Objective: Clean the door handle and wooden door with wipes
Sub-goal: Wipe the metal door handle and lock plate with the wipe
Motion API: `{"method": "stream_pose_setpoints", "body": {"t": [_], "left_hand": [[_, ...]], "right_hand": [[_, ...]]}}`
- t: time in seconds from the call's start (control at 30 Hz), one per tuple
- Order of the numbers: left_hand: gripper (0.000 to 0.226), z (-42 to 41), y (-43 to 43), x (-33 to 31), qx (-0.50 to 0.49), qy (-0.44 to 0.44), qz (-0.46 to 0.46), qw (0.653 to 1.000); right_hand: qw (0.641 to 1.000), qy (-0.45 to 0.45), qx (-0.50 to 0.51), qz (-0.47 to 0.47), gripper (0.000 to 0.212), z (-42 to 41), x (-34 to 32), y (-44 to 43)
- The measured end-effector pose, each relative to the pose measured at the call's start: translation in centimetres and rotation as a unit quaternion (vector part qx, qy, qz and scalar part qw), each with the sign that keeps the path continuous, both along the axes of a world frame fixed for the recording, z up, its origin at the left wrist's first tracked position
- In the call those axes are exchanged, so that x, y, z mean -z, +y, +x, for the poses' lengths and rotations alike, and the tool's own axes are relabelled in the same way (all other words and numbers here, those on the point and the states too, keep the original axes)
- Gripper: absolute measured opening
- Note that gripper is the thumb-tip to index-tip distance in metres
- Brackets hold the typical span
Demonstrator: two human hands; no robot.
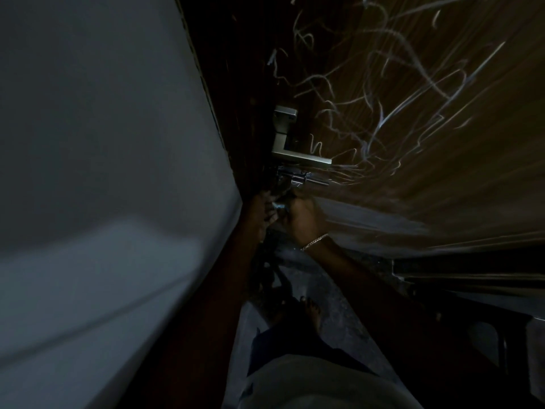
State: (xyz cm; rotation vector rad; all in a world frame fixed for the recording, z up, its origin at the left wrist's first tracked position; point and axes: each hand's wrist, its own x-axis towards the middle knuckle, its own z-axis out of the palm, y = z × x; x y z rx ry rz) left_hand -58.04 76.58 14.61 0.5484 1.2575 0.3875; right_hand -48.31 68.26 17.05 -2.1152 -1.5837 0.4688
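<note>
Dim, grainy wooden door (413, 149), chalky scribbles all over; squared brushed-metal door handle (298, 159) juts out. Just below it, left hand (261, 209) and right hand (305, 221) huddle, fingers curled. Too dark to tell either grip's hold.

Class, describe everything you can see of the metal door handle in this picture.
The door handle is a squared lever of brushed silver-looking metal, under a rectangular plate fixed near the edge of the wooden door. Its bar points right along the door. A slide bolt sits just below. The left hand and right hand, lower down, do not touch it.
</note>
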Motion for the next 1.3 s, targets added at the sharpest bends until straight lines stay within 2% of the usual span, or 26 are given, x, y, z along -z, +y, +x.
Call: {"method": "stream_pose_setpoints", "body": {"t": [0.07,0.13,0.27,0.4,0.5,0.67,0.73,0.83,0.93,1.0,1.1,1.2,1.3], "left_hand": [[0.043,-0.2,0.0,0.1,0.017,-0.009,0.001,1.000],[0.046,-0.5,0.2,0.0,0.033,-0.025,-0.014,0.999],[0.034,-0.3,0.1,0.0,0.038,-0.011,0.003,0.999],[0.025,-0.2,-0.3,0.2,0.033,0.002,0.022,0.999],[0.013,0.1,-0.5,0.2,0.070,0.023,0.054,0.996],[0.020,-0.2,-0.9,0.6,0.065,0.026,0.096,0.993],[0.015,-0.3,-0.9,0.7,0.054,0.025,0.114,0.992],[0.021,-0.6,-0.5,0.6,0.074,0.021,0.117,0.990],[0.014,-0.8,-0.4,0.7,0.089,0.058,0.139,0.985],[0.025,-0.7,-0.4,0.8,0.097,0.085,0.158,0.979],[0.027,-0.4,-0.6,0.4,0.088,0.081,0.148,0.982],[0.030,-0.3,-0.7,-0.1,0.070,0.062,0.129,0.987],[0.031,-0.4,-0.9,-0.1,0.072,0.065,0.135,0.986]], "right_hand": [[1.000,0.006,-0.017,0.003,0.015,0.1,0.1,-1.2],[0.999,0.018,0.021,0.018,0.014,0.9,-0.2,-1.7],[0.994,0.041,0.098,0.013,0.019,1.7,-0.8,-0.2],[0.997,0.052,0.057,-0.003,0.025,0.4,-1.0,0.2],[0.998,0.062,0.029,-0.009,0.025,0.6,-0.6,-1.3],[0.992,0.058,0.112,0.004,0.018,2.8,-0.6,0.4],[0.994,0.049,0.097,0.004,0.017,2.3,-1.0,1.3],[0.998,0.018,0.041,-0.043,0.019,1.5,-0.3,0.9],[0.996,0.003,0.056,-0.064,0.018,2.6,0.3,0.0],[0.996,0.011,0.089,-0.020,0.017,3.2,0.0,0.2],[0.996,0.011,0.082,0.029,0.017,2.7,-0.9,1.8],[0.998,0.019,0.047,-0.027,0.030,1.7,-1.0,2.1],[0.998,0.002,0.025,-0.057,0.025,1.9,-0.5,0.9]]}}
